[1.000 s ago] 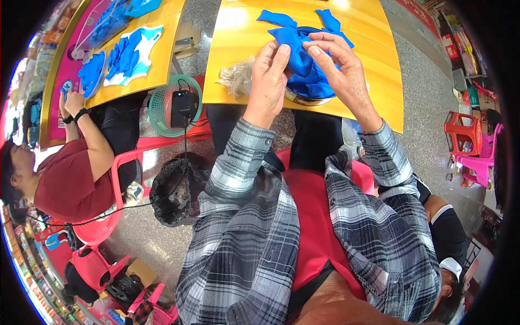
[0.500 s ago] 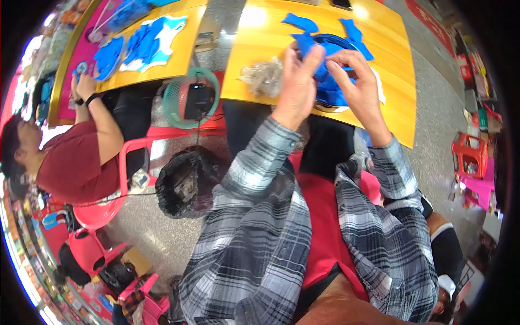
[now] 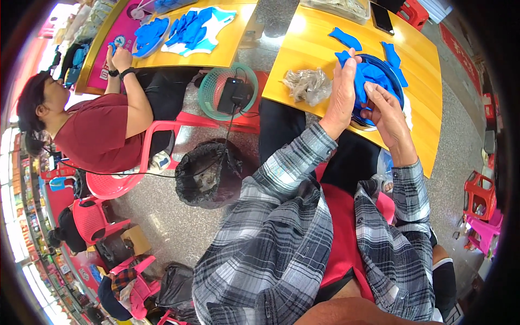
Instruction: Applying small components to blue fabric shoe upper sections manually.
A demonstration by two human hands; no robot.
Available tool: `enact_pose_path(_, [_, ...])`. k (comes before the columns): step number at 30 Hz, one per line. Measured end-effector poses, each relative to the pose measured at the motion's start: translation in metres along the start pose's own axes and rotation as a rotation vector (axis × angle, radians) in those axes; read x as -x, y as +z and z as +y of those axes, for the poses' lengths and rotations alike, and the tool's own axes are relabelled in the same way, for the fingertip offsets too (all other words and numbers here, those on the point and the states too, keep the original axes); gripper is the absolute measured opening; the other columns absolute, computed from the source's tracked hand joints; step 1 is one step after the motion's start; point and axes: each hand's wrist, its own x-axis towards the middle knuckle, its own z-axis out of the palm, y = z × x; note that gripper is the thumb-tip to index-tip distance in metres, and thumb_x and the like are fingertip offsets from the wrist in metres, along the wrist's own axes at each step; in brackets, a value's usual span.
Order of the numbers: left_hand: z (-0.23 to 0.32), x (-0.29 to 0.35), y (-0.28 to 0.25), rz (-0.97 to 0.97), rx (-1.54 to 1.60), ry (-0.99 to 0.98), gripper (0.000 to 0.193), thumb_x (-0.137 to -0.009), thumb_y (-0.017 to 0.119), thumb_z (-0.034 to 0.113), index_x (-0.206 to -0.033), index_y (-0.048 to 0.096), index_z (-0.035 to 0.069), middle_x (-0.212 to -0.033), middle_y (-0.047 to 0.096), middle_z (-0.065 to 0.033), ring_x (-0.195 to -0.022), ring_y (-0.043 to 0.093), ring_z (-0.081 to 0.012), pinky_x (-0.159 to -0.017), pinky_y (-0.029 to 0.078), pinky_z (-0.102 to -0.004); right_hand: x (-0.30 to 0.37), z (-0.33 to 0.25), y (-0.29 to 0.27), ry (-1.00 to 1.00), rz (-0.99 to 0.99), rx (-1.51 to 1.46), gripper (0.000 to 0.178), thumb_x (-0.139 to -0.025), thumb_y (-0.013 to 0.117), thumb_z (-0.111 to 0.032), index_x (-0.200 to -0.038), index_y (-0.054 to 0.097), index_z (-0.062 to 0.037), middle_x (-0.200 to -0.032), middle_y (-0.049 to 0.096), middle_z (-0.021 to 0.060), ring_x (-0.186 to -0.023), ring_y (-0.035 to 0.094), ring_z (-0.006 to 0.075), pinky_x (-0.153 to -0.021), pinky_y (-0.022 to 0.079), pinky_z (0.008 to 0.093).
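Both hands are raised over a dark-rimmed round container (image 3: 401, 81) heaped with blue cloth pieces (image 3: 372, 75). My left hand (image 3: 341, 97) is upright at the container's left side, fingers together. A small blue cloth piece (image 3: 341, 56) shows at its fingertips, partly hidden behind them. To the right, my right hand (image 3: 389, 115) has its thumb and index finger pinched over the heap; what lies between them is too small to tell. Beyond the container lie two loose pieces, a blue fish-like piece (image 3: 345, 39) and another blue piece (image 3: 394, 60).
A crumpled clear plastic bag (image 3: 307, 86) lies on the yellow table (image 3: 292, 54). A phone (image 3: 382, 19) and clear tray (image 3: 346, 5) sit at the far edge. Left are a green basket (image 3: 206, 97), a black-lined bin (image 3: 208, 176) and a co-worker (image 3: 103, 130) at another table with blue pieces.
The view has swung, so the tables appear farther right and lower. My hands are slightly farther apart, and my left thumb no longer reaches across toward the right hand.
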Motion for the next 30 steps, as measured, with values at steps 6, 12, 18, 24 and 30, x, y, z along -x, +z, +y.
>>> enact_pose_path(6, [-0.005, -0.001, 0.017, 0.213, 0.047, -0.023, 0.054, -0.100, 0.043, 0.042, -0.130, 0.037, -0.001, -0.122, 0.047, -0.0139, -0.112, 0.045, -0.0206, -0.098, 0.036, -0.0323, 0.005, -0.002, 0.017, -0.062, 0.082, 0.009, 0.029, -0.091, 0.064, -0.034, -0.105, 0.057, -0.0097, -0.092, 0.059, -0.0023, -0.086, 0.057, 0.0083, -0.072, 0.048, 0.0256])
enact_pose_path(12, [-0.009, -0.009, 0.013, 0.277, 0.108, -0.019, 0.028, -0.098, 0.052, 0.032, -0.105, 0.054, 0.005, -0.094, 0.054, -0.0020, -0.082, 0.047, -0.0080, -0.071, 0.042, -0.0241, 0.000, -0.006, 0.000, -0.198, 0.211, 0.108, 0.038, -0.087, 0.069, -0.027, -0.115, 0.055, -0.0062, -0.100, 0.061, 0.0031, -0.086, 0.060, 0.0122, -0.073, 0.049, 0.0266])
enact_pose_path(18, [0.005, -0.017, -0.010, 0.048, 0.066, 0.016, 0.016, -0.095, 0.058, 0.022, -0.098, 0.062, 0.007, -0.085, 0.063, -0.0003, -0.072, 0.055, -0.0091, -0.065, 0.045, -0.0240, -0.002, -0.006, -0.016, -0.240, 0.178, 0.065, 0.034, -0.086, 0.071, -0.026, -0.113, 0.060, -0.0091, -0.098, 0.062, 0.0006, -0.085, 0.059, 0.0101, -0.071, 0.048, 0.0250])
enact_pose_path(24, [0.017, -0.017, -0.010, -0.113, -0.116, -0.220, 0.017, -0.091, 0.065, 0.020, -0.099, 0.061, 0.005, -0.086, 0.064, -0.0027, -0.070, 0.059, -0.0122, -0.060, 0.046, -0.0241, 0.003, -0.009, -0.027, -0.261, 0.211, 0.076, 0.034, -0.087, 0.069, -0.028, -0.112, 0.061, -0.0079, -0.088, 0.060, -0.0013, -0.073, 0.054, 0.0055, -0.062, 0.045, 0.0204])
enact_pose_path(30, [0.004, -0.002, -0.016, -0.195, -0.050, -0.447, 0.018, -0.093, 0.062, 0.020, -0.097, 0.057, 0.003, -0.087, 0.067, -0.0111, -0.068, 0.065, -0.0191, -0.061, 0.053, -0.0268, 0.008, -0.026, -0.023, -0.420, 0.261, 0.330, 0.028, -0.091, 0.064, -0.032, -0.112, 0.065, -0.0123, -0.081, 0.057, -0.0025, -0.067, 0.049, 0.0043, -0.059, 0.040, 0.0184])
